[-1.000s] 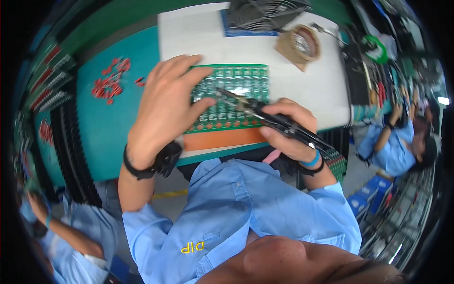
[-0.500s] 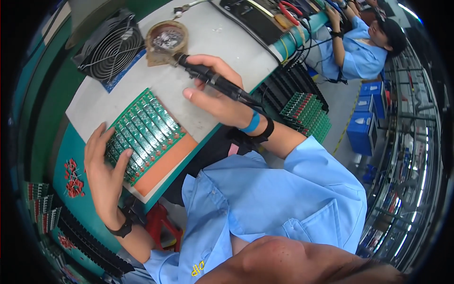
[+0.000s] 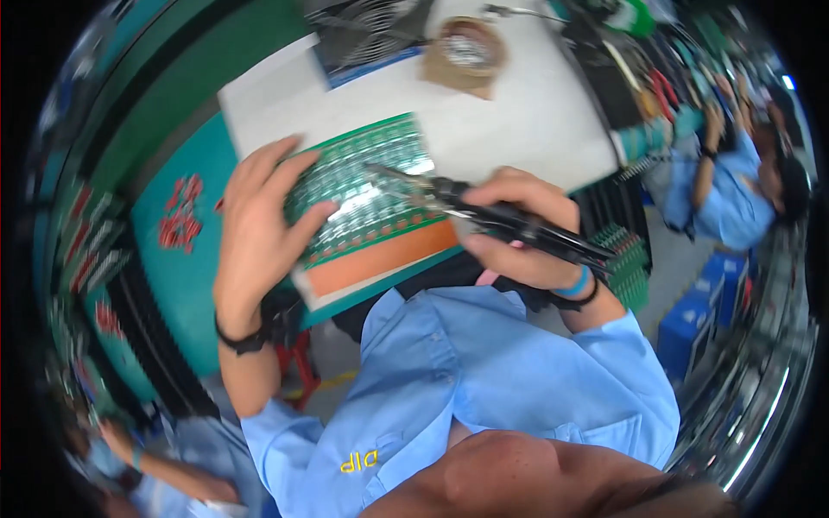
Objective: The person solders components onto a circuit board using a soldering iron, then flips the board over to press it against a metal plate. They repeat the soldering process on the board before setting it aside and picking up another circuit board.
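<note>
A green circuit board panel (image 3: pixel 352 203) with rows of shiny parts lies on an orange-brown sheet (image 3: pixel 384 262). My left hand (image 3: pixel 263 220) rests at the panel's left end, fingers apart, with the fingertips and thumb over its edge and surface. In my right hand (image 3: pixel 527 220) is a black-handled soldering iron (image 3: pixel 509 223), gripped like a pen. Its slim tip reaches over the upper middle of the panel; blur hides whether it touches.
Beyond the panel stand a round brown dish (image 3: pixel 469 45) of silvery bits and a fan with a wire guard (image 3: pixel 373 30). Red parts (image 3: pixel 181 216) are scattered on the green mat at left. More boards (image 3: pixel 623 263) are stacked at right. Other people work at both sides.
My right hand has brought the soldering iron from the brown dish to over the panel. The whole view has turned, while my left hand stays at the panel's left end.
</note>
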Action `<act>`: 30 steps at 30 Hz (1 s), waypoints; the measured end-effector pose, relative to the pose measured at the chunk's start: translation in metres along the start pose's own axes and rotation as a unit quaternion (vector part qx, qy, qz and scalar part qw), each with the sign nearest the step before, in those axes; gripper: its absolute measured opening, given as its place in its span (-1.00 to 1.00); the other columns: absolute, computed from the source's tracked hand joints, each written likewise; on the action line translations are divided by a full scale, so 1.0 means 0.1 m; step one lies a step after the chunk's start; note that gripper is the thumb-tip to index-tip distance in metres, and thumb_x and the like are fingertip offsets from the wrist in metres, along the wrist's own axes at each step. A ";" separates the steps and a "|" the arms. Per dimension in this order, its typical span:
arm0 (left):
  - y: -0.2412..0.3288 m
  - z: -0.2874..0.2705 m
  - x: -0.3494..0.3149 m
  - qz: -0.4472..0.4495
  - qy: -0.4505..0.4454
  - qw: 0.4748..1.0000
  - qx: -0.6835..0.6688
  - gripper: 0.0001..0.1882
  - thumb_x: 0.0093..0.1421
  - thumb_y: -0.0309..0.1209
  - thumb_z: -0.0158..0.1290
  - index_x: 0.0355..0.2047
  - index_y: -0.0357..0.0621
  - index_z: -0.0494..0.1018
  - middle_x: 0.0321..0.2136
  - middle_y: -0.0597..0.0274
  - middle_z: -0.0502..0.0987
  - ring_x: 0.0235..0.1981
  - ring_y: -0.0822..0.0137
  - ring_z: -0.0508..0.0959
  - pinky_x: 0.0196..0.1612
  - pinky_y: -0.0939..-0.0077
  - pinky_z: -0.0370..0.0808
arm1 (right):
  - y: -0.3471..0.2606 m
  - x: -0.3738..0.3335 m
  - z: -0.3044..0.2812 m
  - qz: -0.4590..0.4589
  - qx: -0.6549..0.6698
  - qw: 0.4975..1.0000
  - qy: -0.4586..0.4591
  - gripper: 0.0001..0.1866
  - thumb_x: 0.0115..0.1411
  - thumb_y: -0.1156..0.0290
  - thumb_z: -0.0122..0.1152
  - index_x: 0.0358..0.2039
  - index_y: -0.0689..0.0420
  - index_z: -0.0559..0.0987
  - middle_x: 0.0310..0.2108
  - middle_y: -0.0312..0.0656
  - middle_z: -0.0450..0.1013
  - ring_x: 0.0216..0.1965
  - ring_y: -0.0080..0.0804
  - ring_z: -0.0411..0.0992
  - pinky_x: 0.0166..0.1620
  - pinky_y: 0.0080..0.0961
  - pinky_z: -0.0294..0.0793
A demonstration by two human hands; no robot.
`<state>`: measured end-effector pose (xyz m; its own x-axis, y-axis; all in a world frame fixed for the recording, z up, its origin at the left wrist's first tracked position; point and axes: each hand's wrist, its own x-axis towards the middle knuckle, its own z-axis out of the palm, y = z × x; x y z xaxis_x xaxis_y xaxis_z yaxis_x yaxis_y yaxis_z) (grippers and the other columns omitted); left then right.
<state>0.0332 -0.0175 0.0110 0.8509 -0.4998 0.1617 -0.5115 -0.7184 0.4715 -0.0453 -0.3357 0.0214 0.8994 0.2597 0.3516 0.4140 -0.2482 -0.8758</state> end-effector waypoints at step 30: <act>-0.08 -0.03 -0.18 -0.010 0.056 0.998 -0.003 -0.45 0.05 -0.37 0.44 0.08 -0.13 0.62 0.23 0.07 0.55 0.30 -0.06 0.46 0.37 -0.04 0.34 | 0.12 0.21 0.42 0.096 0.025 0.993 -0.057 -0.62 0.13 0.55 0.51 -0.04 0.29 0.63 -0.26 -0.20 0.59 -0.28 -0.54 0.51 -0.16 -0.57 0.49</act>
<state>0.0225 -0.0015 0.0075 0.8692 -0.4278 0.2478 -0.4937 -0.7245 0.4809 -0.0270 -0.2938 0.0040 0.9380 0.3176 0.1386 0.2258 -0.2567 -0.9397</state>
